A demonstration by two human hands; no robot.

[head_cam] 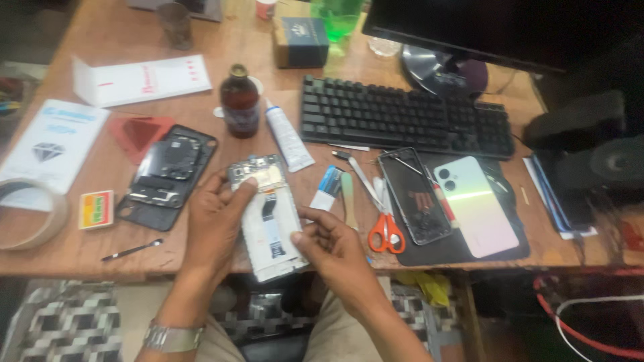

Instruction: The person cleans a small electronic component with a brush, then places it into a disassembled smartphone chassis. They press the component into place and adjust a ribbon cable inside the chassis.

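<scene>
An opened white phone frame (270,218) with a black flex cable down its middle lies at the front edge of the wooden table (100,255). My left hand (213,224) grips its left side, thumb resting near the top by the gold shield. My right hand (332,245) holds its lower right edge, fingers curled against the frame. A dark phone body with exposed parts (168,175) lies just left of my left hand.
Orange-handled scissors (382,224), a cracked dark screen (414,194) and a pale green phone back (475,204) lie right on a black mat. A brown bottle (239,100), white glue tube (287,137), black keyboard (402,117), tape roll (30,214) and a thin black tool (131,250) surround.
</scene>
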